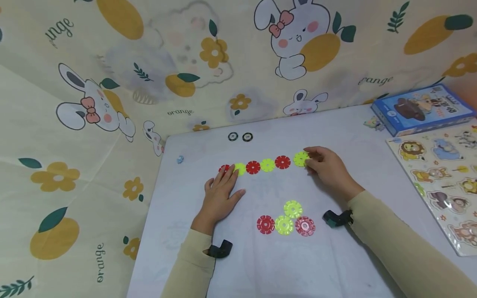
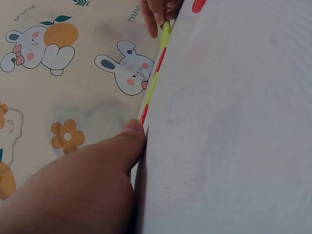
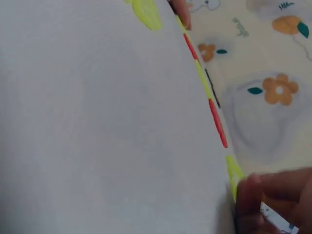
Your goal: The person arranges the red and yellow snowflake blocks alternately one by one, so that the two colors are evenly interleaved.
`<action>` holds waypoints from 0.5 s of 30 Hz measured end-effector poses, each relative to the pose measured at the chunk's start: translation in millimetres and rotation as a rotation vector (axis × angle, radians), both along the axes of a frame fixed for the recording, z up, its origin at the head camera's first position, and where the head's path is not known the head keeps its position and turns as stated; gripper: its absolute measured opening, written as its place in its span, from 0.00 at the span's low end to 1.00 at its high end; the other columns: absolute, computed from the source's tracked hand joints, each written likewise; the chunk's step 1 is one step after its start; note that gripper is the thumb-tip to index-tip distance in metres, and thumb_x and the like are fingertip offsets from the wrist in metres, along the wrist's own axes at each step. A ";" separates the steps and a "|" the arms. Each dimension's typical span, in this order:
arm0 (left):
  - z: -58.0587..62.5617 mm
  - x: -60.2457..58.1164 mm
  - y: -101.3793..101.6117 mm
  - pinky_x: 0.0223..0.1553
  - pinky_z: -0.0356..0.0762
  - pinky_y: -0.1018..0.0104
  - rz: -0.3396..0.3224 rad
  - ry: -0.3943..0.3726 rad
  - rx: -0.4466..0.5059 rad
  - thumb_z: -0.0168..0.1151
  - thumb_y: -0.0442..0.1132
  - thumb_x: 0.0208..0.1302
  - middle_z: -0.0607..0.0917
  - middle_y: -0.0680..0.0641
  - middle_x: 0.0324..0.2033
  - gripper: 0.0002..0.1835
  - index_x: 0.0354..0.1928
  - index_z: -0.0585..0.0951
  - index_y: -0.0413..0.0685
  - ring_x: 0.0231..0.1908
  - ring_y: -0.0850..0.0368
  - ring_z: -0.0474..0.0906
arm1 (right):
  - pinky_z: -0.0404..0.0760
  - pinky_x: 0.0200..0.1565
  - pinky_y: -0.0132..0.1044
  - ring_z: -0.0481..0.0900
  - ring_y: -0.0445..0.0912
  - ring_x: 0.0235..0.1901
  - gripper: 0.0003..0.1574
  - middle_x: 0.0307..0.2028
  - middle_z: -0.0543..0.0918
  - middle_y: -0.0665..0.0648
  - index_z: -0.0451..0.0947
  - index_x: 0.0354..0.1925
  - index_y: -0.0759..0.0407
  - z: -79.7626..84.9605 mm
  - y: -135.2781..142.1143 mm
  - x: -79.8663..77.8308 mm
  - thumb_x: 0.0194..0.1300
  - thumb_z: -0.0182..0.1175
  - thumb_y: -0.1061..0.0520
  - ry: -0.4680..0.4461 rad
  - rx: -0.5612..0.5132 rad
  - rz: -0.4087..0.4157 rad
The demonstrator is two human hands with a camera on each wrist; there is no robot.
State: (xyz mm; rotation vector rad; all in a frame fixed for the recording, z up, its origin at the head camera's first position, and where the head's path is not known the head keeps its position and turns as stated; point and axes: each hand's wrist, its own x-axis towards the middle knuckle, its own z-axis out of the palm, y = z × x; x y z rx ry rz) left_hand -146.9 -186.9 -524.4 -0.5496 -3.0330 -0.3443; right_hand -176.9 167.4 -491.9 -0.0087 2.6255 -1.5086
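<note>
A row of flat, notched plastic discs, red and yellow-green by turns, crosses the white table in the head view. My left hand (image 1: 220, 198) rests with fingers spread on the row's left end, partly covering a red disc (image 1: 224, 167) and touching the yellow-green disc (image 1: 240, 169) beside it. At the right end, my right hand (image 1: 331, 169) pinches the edge of a yellow-green disc (image 1: 300, 158) between thumb and fingers. A small gap parts that disc from the nearest red disc (image 1: 283, 162). In the right wrist view the pinched disc (image 3: 232, 166) looks slightly tilted.
Nearer me lie a red disc (image 1: 266, 224), two yellow-green discs (image 1: 284, 225) and a paler-centred red disc (image 1: 305, 226). Two dark round tokens (image 1: 232, 136) and a small blue piece (image 1: 180, 159) sit farther back. To the right are a blue box (image 1: 425, 108) and an animal-picture board (image 1: 421, 159).
</note>
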 end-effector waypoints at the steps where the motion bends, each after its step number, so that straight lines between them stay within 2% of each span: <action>1: 0.0 0.0 0.2 0.63 0.42 0.39 0.001 0.000 -0.002 0.40 0.72 0.63 0.46 0.59 0.74 0.41 0.75 0.52 0.65 0.72 0.53 0.36 | 0.78 0.41 0.45 0.76 0.52 0.38 0.25 0.55 0.68 0.58 0.70 0.63 0.52 1.0 -1.0 0.7 0.70 0.56 0.56 0.005 0.029 0.011; 4: -0.2 -0.3 0.8 0.63 0.42 0.39 0.001 0.003 -0.007 0.39 0.72 0.63 0.47 0.59 0.74 0.41 0.75 0.52 0.64 0.72 0.53 0.36 | 0.74 0.49 0.53 0.70 0.55 0.51 0.28 0.64 0.61 0.60 0.69 0.65 0.54 4.0 -4.4 6.5 0.68 0.58 0.54 0.057 0.185 0.101; 8: 0.8 0.0 0.4 0.63 0.42 0.39 0.001 0.006 -0.009 0.38 0.72 0.63 0.47 0.58 0.74 0.41 0.75 0.52 0.64 0.72 0.53 0.36 | 0.61 0.60 0.60 0.52 0.60 0.66 0.36 0.71 0.55 0.60 0.64 0.69 0.58 6.2 -10.0 16.1 0.67 0.59 0.49 0.139 0.469 0.253; 11: 1.7 0.5 0.3 0.63 0.42 0.39 0.003 0.008 -0.004 0.40 0.72 0.63 0.48 0.58 0.74 0.41 0.75 0.52 0.65 0.72 0.53 0.37 | 0.55 0.60 0.63 0.47 0.62 0.68 0.42 0.72 0.53 0.61 0.61 0.71 0.58 5.8 -13.5 19.1 0.65 0.60 0.45 0.174 0.605 0.318; 15: 0.6 0.3 0.9 0.63 0.42 0.39 0.000 0.004 0.000 0.42 0.71 0.63 0.48 0.58 0.74 0.41 0.75 0.53 0.64 0.72 0.53 0.37 | 0.55 0.59 0.66 0.47 0.63 0.67 0.47 0.72 0.51 0.62 0.59 0.71 0.58 4.0 -15.8 19.4 0.62 0.61 0.40 0.187 0.658 0.334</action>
